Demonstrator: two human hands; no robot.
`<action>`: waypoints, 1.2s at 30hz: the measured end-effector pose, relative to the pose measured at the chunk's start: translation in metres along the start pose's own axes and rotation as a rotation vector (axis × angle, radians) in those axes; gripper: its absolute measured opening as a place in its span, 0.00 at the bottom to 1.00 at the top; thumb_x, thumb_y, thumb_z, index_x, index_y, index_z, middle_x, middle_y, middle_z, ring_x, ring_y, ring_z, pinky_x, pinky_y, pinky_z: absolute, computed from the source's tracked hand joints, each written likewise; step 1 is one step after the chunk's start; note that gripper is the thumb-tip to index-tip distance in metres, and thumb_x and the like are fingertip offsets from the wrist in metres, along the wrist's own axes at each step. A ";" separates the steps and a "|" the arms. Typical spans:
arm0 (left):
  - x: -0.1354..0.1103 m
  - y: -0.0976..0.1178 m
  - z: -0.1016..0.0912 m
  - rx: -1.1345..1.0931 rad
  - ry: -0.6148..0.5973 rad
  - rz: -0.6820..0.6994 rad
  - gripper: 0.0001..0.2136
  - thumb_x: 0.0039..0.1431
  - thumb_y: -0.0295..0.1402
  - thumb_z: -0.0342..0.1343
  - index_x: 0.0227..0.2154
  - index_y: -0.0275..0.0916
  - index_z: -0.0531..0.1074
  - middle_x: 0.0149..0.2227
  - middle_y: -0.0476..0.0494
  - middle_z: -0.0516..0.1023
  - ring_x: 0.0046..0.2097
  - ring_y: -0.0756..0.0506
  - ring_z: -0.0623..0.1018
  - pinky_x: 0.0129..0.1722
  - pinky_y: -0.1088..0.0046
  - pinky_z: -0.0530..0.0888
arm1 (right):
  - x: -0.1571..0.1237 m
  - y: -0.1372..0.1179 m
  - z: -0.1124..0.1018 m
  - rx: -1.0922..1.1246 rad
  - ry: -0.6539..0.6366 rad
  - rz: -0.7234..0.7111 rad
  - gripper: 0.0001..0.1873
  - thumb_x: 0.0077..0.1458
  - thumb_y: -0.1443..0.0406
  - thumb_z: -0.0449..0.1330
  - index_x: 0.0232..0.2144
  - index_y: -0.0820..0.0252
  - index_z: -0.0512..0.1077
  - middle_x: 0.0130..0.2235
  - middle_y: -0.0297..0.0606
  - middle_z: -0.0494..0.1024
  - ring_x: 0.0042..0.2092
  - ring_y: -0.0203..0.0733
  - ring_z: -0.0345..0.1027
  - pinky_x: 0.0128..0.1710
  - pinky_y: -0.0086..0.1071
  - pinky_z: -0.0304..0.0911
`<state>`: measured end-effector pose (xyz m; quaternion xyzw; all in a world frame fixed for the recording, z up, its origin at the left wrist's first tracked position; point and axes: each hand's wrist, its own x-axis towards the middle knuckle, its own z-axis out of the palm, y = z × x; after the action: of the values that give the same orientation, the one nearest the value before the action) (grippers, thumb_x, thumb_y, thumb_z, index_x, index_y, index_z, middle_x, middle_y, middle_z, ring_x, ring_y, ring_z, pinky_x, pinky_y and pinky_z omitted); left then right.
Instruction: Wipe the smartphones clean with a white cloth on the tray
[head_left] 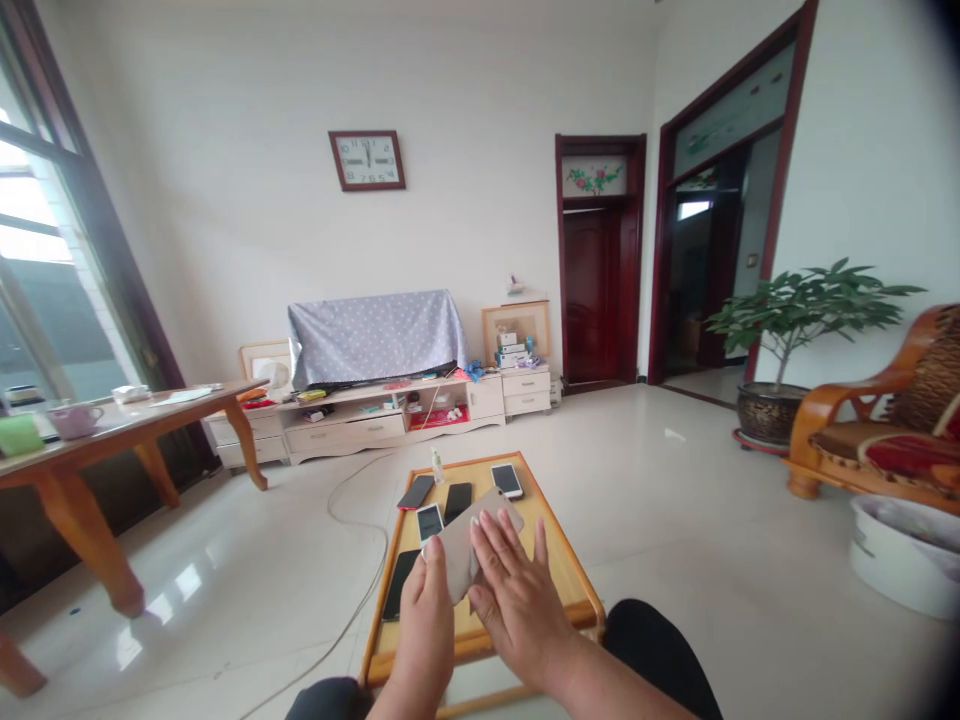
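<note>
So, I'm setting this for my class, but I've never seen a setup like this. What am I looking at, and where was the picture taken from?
There is no machine here. This single picture comes from a camera worn on a person's head, looking forward and down, so the bare arms are the wearer's own. The left hand grips a pale smartphone, and the right hand lies flat across it. Below them, a low wooden table holds more phones, including a white-framed phone, and a small bottle.

Six smartphones (pixel 506 480), two hands (pixel 517 610), one clock (pixel 367 161)
</note>
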<state>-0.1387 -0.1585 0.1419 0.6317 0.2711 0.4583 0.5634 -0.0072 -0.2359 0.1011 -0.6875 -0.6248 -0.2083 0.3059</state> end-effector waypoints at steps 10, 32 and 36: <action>0.009 0.005 -0.001 -0.270 -0.031 -0.374 0.31 0.52 0.57 0.60 0.49 0.35 0.76 0.38 0.38 0.81 0.36 0.44 0.78 0.29 0.73 0.69 | 0.024 0.045 -0.013 0.963 0.026 0.637 0.25 0.63 0.44 0.51 0.49 0.54 0.72 0.39 0.40 0.79 0.38 0.46 0.74 0.36 0.36 0.68; 0.020 0.004 0.007 -0.877 -0.001 -0.391 0.40 0.54 0.66 0.48 0.58 0.39 0.71 0.55 0.31 0.77 0.59 0.32 0.74 0.62 0.53 0.68 | -0.011 -0.042 0.024 0.430 0.093 0.146 0.34 0.69 0.56 0.47 0.72 0.49 0.41 0.71 0.41 0.48 0.71 0.59 0.40 0.68 0.64 0.34; 0.012 -0.010 0.005 -0.904 -0.179 -0.427 0.36 0.59 0.62 0.48 0.61 0.40 0.68 0.62 0.36 0.71 0.66 0.36 0.65 0.68 0.57 0.59 | 0.002 -0.048 0.008 0.349 -0.050 0.049 0.38 0.69 0.53 0.46 0.72 0.52 0.32 0.72 0.41 0.37 0.72 0.58 0.30 0.67 0.66 0.29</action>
<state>-0.1276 -0.1487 0.1357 0.2920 0.1193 0.3487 0.8826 -0.0548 -0.2270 0.1042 -0.6439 -0.6419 -0.0720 0.4100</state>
